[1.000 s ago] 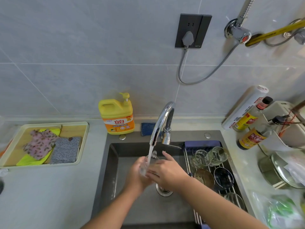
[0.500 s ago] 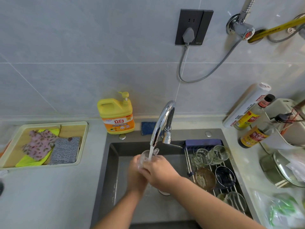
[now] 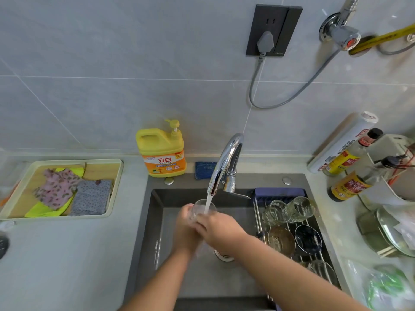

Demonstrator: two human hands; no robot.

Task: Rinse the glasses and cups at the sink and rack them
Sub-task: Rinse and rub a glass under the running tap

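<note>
Ringing the dark sink [image 3: 155,223], grey counter [image 3: 67,254] meets tiles [image 3: 112,63].

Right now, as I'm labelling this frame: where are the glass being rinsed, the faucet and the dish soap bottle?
glass [image 3: 198,208]: head view, clear wall near the rim.
faucet [image 3: 225,158]: head view, curved chrome spout.
dish soap bottle [image 3: 165,162]: head view, orange label.

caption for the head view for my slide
Left hand and right hand hold a clear drinking glass under the running curved chrome tap, above the dark grey sink.
</note>
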